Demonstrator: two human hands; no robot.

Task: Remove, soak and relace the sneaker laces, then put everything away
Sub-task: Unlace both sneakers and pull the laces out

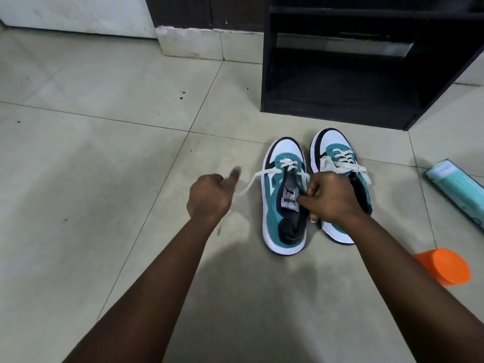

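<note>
The left hand [209,197] grips a freed lace [251,182] end while the right hand [332,197] pinches the left sneaker [272,203]; unlacing seems barely begun, the right sneaker [337,153] fully laced.

One head-worn wide-angle camera looks forward and steeply down from above onto a tiled floor [104,158], close over both forearms, which reach in from the bottom edge. A black shelf unit [340,74] stands further off at the upper right.
</note>
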